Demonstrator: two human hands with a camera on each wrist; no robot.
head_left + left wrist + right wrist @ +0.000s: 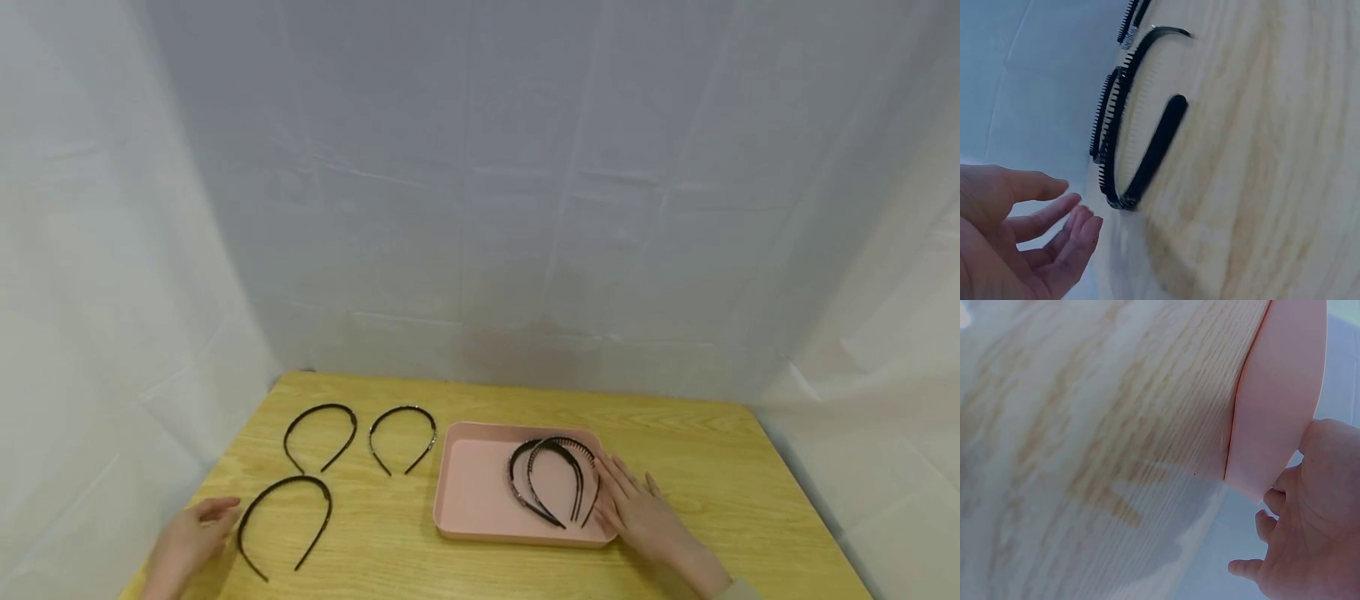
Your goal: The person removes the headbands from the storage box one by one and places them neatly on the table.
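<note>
On the wooden table (690,442) stands a pink tray (474,487) with nested black headbands (555,444) in its right half. My right hand (626,496) lies flat by the tray's right edge, its straight fingers touching the rim. In the right wrist view the right hand (1310,525) sits at the tray's corner (1279,394). Three more black headbands lie left of the tray: one at the front (288,478), two behind it (322,406) (405,407). My left hand (210,515) hovers relaxed and empty just left of the front one, and the left wrist view shows the left hand (1054,250) close to that toothed headband (1141,144).
White cloth hangs behind and along both sides of the table. The left hand is at the table's front left edge. Bare wood lies right of the tray and along the front.
</note>
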